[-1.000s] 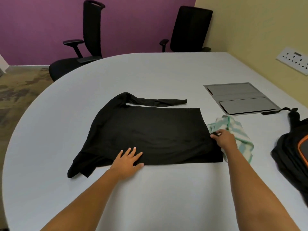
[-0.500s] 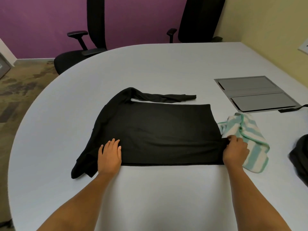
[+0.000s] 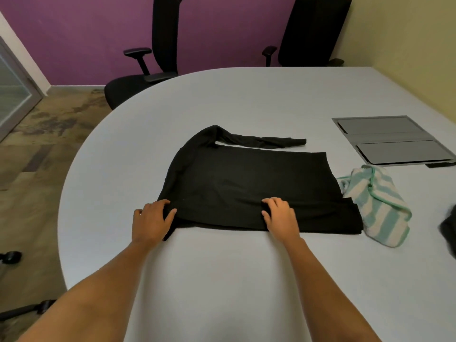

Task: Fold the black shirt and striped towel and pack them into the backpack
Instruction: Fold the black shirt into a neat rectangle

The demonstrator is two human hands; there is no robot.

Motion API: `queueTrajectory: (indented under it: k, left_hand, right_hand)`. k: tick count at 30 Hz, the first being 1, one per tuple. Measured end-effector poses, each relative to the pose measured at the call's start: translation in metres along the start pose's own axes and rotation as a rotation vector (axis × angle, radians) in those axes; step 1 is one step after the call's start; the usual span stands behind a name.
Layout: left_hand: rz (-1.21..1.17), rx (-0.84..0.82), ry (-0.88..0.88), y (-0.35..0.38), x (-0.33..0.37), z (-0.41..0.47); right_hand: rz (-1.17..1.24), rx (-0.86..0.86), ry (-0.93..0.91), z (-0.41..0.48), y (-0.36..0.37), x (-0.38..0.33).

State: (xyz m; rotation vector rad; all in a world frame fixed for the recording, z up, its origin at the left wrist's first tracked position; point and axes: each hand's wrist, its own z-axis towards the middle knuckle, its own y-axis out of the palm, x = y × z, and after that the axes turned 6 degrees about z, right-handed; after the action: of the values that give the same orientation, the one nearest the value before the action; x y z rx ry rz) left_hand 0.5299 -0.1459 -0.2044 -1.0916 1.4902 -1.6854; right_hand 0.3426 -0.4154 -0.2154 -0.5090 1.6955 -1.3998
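Your right hand [image 3: 281, 217] just slid along to mid-hem, and with your left hand [image 3: 151, 219] it's gripping the black shirt [image 3: 246, 181], looks ready to fold.

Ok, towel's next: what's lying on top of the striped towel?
A corner of the black shirt seems to overlap the left edge of the striped towel, hiding that part. Nothing else lies on it.

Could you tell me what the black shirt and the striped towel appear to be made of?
The black shirt looks like thin matte knit, probably cotton jersey: it lies flat and limp. The striped towel looks like terry cloth: thick, fuzzy, bunched in folds.
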Motion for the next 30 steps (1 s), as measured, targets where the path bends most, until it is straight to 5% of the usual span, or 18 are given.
queueTrajectory:
  k: [6,15,19,23,26,30]
  left_hand:
    - [-0.007,-0.080,0.062,-0.007,-0.014,0.005]
    - [-0.281,0.052,0.207,-0.048,-0.012,0.046]
    - [-0.178,0.109,0.298,-0.053,-0.006,0.069]
    - [-0.166,0.169,0.315,-0.048,-0.007,0.077]
    - [-0.211,0.176,0.276,-0.042,-0.004,0.074]
    - [-0.267,0.185,0.258,-0.036,-0.006,0.070]
  right_hand:
    - [-0.037,-0.206,-0.045,-0.007,0.023,-0.051]
    - [0.003,-0.315,-0.093,-0.008,0.043,-0.101]
    - [-0.018,-0.153,-0.087,-0.006,0.039,-0.109]
    - [0.185,0.166,-0.440,-0.007,0.039,-0.134]
    - [0.208,-0.068,-0.540,-0.006,0.056,-0.162]
    - [0.002,-0.315,-0.410,0.010,0.087,-0.183]
